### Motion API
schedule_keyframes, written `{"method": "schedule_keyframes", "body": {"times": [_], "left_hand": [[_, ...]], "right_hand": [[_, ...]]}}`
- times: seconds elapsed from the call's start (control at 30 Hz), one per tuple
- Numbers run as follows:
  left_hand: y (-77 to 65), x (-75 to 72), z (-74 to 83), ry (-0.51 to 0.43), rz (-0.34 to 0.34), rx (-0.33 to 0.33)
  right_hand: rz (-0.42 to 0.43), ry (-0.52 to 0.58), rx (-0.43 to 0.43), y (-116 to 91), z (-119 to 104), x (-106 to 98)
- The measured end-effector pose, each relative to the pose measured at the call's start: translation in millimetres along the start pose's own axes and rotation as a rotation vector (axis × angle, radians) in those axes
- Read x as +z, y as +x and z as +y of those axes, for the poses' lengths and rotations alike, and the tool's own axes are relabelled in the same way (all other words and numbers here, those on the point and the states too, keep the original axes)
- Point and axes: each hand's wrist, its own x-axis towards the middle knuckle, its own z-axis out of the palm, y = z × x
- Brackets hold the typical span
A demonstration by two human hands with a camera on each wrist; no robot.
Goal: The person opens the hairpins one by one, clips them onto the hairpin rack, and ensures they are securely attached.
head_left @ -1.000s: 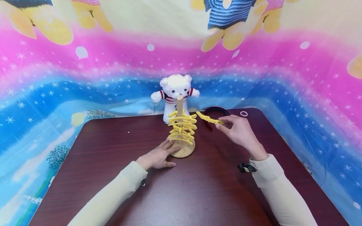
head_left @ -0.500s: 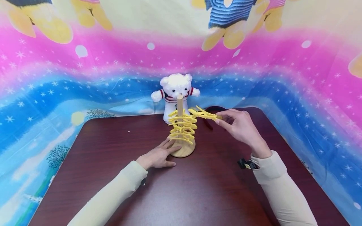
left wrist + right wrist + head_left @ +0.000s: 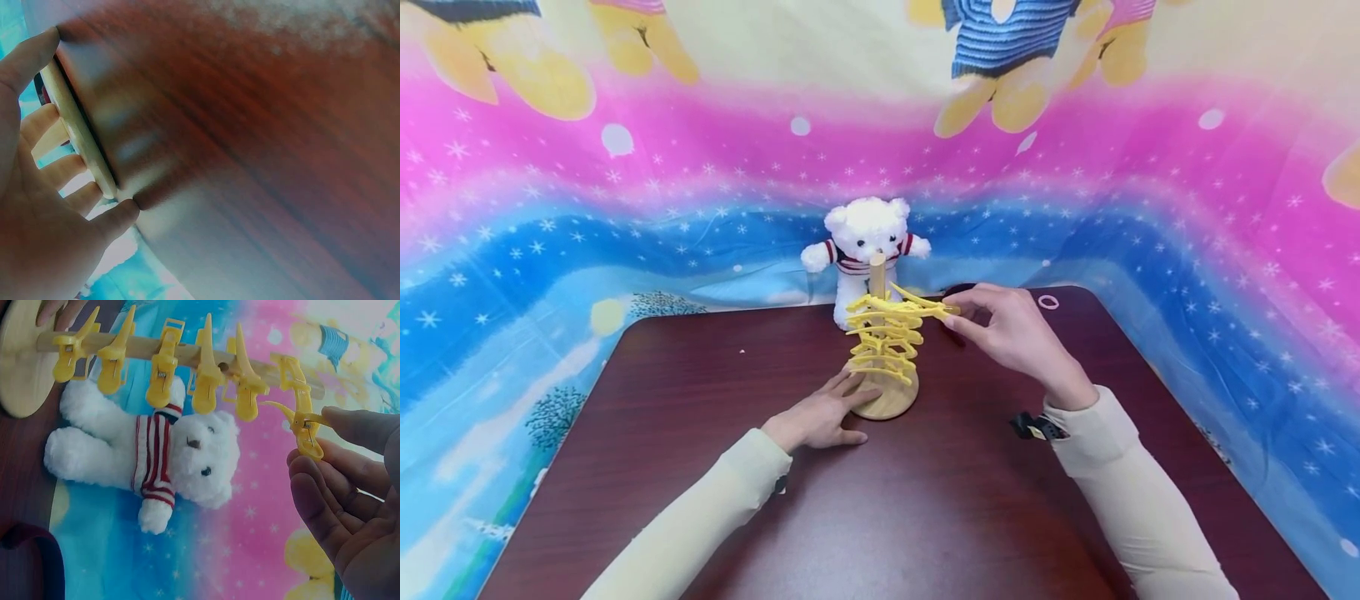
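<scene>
A wooden post point(image 3: 878, 275) rises from a round wooden base point(image 3: 886, 400), with several yellow hair clips point(image 3: 880, 343) fastened along it. My left hand point(image 3: 820, 414) rests its spread fingers on the base's left side; in the left wrist view its fingertips touch the edge of the base point(image 3: 78, 125). Near the upper part of the post, my right hand point(image 3: 1011, 329) pinches another yellow hair clip point(image 3: 306, 428) between thumb and fingers at its tail. That clip's jaws are spread and point at the post; its framed arm overlaps the post in the right wrist view.
A white teddy bear point(image 3: 868, 225) in a striped top stands right behind the post. A dark headband point(image 3: 37, 550) lies behind my right hand. A pink ring point(image 3: 1048, 302) lies near the far right edge of the brown table point(image 3: 700, 375). Patterned cloth surrounds it.
My right hand has moved left with the yellow hair clip, bringing it to the post. The clip's jaws have spread since one second ago. My left hand has stayed in place.
</scene>
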Motion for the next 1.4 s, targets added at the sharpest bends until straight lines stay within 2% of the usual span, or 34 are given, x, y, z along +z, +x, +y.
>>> {"method": "schedule_keyframes", "body": {"times": [0.27,0.77,1.4], "left_hand": [[0.2,1.2,-1.3,0.003,0.003,-0.002],[0.5,-0.3,-1.0,0.007,0.002,0.009],[1.2,-0.8,-1.0,0.028,-0.006,0.008]], "right_hand": [[-0.015,-0.016,-0.016,12.0,-9.5,7.8],[0.027,-0.009,-0.072,28.3,-18.2,18.7],[0.019,0.018,-0.024,32.8,-19.0,23.9]]}}
